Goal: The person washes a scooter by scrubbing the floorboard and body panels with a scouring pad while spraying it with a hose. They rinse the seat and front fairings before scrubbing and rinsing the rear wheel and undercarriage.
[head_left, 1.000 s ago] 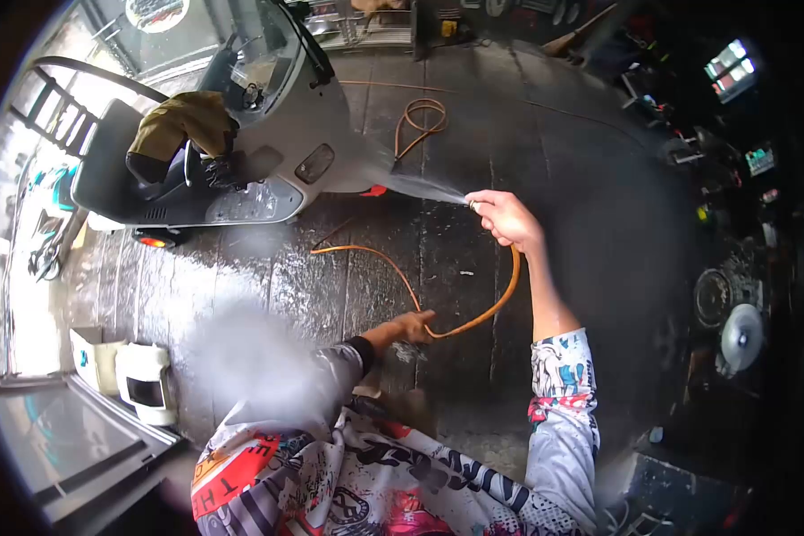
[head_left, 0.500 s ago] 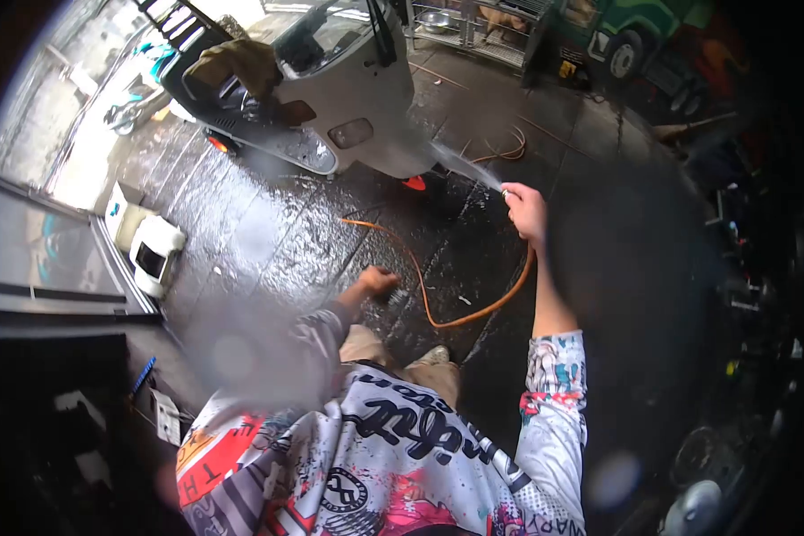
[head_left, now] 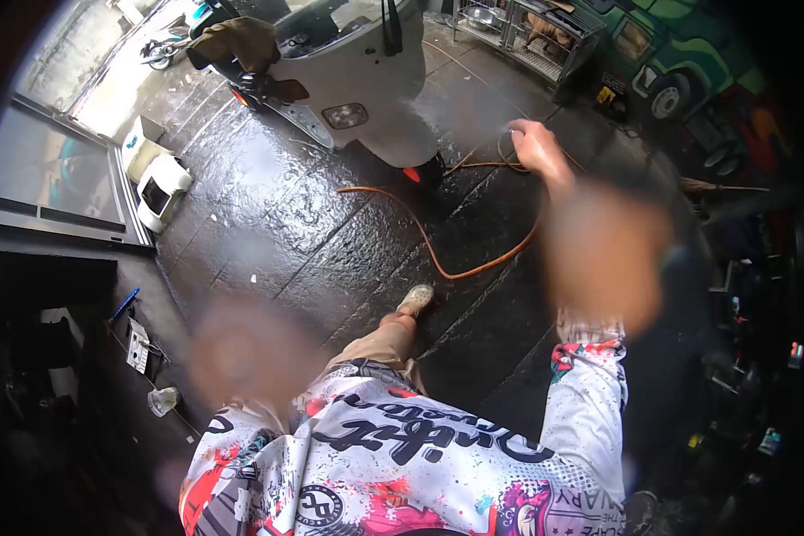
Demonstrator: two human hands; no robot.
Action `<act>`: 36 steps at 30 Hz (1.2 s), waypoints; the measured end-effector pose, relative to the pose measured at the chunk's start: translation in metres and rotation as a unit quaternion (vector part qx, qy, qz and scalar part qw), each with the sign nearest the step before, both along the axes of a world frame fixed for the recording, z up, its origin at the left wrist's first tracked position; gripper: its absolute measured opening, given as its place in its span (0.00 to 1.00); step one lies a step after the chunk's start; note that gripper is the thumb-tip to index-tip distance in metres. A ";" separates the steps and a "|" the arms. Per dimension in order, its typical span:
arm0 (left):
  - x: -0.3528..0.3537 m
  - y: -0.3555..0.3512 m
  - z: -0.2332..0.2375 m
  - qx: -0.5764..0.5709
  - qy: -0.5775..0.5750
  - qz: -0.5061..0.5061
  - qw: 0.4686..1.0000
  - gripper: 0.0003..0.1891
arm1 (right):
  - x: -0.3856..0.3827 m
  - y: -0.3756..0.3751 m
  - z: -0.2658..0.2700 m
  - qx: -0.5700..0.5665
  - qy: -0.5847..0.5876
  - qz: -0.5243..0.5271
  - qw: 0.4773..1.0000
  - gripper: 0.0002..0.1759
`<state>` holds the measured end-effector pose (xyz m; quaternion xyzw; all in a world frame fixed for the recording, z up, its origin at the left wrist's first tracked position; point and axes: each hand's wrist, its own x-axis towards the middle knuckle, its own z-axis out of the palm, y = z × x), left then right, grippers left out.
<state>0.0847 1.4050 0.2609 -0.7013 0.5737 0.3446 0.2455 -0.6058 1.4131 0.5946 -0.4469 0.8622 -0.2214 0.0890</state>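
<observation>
My right hand point(head_left: 538, 150) is raised at upper centre right, its fingers closed around the end of an orange hose point(head_left: 473, 271). From there the hose drops and curves across the wet floor. Beyond it stands a light-grey scooter-like vehicle point(head_left: 375, 98) with a windshield and a brown cloth point(head_left: 237, 45) over its seat area. No clear water jet shows at the hose end. My left hand is hidden behind a blurred, skin-toned smear on the lens, so its fingers cannot be made out. Another smear covers my right forearm.
Dark wet paving point(head_left: 313, 232) surrounds me. White body panels point(head_left: 163, 188) lean by the glass door frame point(head_left: 80, 170) at left. A metal cage point(head_left: 536, 40) with an animal stands at the back, near a green truck picture point(head_left: 679, 62). A broom point(head_left: 724, 188) lies at right.
My right hand has moved up in view, and the water jet seen earlier no longer shows clearly. My left hand has gone behind the smear. One foot now shows stretched forward.
</observation>
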 end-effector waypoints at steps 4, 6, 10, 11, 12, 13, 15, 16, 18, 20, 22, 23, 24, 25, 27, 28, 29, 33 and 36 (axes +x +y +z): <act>-0.117 0.014 0.018 -0.028 0.100 -0.054 0.993 0.27 | -0.075 -0.025 0.015 0.083 -0.083 0.083 0.990 0.16; -0.223 0.004 0.024 -0.049 0.118 0.032 0.991 0.26 | -0.088 -0.037 0.039 0.126 -0.170 0.101 0.972 0.17; -0.426 -0.023 0.009 -0.055 0.226 -0.148 0.961 0.37 | -0.137 -0.059 0.052 0.081 -0.108 0.171 0.976 0.17; -0.476 -0.019 0.004 -0.063 0.262 -0.192 0.944 0.45 | -0.148 -0.065 0.058 0.080 -0.108 0.173 0.976 0.17; -0.527 -0.015 0.032 -0.023 0.289 -0.221 0.931 0.49 | -0.160 -0.067 0.066 0.100 -0.121 0.167 0.973 0.18; -0.571 -0.011 0.055 -0.006 0.311 -0.270 0.911 0.51 | -0.175 -0.068 0.072 0.119 -0.134 0.157 0.971 0.18; -0.641 0.001 0.030 0.030 0.386 -0.362 0.848 0.50 | -0.205 -0.069 0.089 0.143 -0.144 0.156 0.967 0.18; -0.672 0.004 0.025 0.087 0.358 -0.404 0.837 0.47 | -0.225 -0.071 0.097 0.166 -0.155 0.164 0.960 0.18; -0.718 0.004 0.019 0.156 0.311 -0.431 0.833 0.41 | -0.268 -0.073 0.118 0.183 -0.165 0.173 0.954 0.18; -0.741 -0.011 0.021 0.194 0.255 -0.425 0.847 0.30 | -0.328 -0.075 0.111 0.164 -0.154 0.212 0.951 0.18; -0.739 -0.026 -0.019 0.184 0.176 -0.448 0.857 0.27 | -0.396 -0.085 0.094 0.173 -0.228 0.209 0.935 0.18; -0.739 -0.030 -0.024 0.185 0.136 -0.403 0.886 0.24 | -0.425 -0.089 0.089 0.172 -0.259 0.212 0.927 0.18; -0.731 -0.023 -0.006 0.118 0.154 -0.294 0.936 0.21 | -0.446 -0.095 0.083 0.186 -0.267 0.183 0.928 0.18; -0.732 -0.012 -0.008 -0.006 0.126 -0.234 0.964 0.18 | -0.471 -0.108 0.073 0.193 -0.265 0.198 0.924 0.18; -0.747 0.009 0.046 -0.024 0.062 -0.173 0.983 0.15 | -0.512 -0.122 0.030 0.187 -0.146 0.286 0.929 0.17; -0.753 0.027 0.067 -0.045 0.085 -0.101 0.990 0.16 | -0.524 -0.129 0.008 0.184 -0.137 0.293 0.928 0.17; -0.738 0.065 0.001 -0.106 0.040 0.035 0.993 0.18 | -0.534 -0.149 -0.004 0.169 -0.122 0.302 0.930 0.17; -0.790 0.163 0.070 -0.059 0.050 0.250 0.965 0.21 | -0.511 -0.197 0.004 0.270 -0.236 0.217 0.908 0.16; -0.832 0.237 0.051 0.079 0.015 0.309 0.948 0.27 | -0.508 -0.255 -0.099 0.191 -0.168 0.355 0.900 0.16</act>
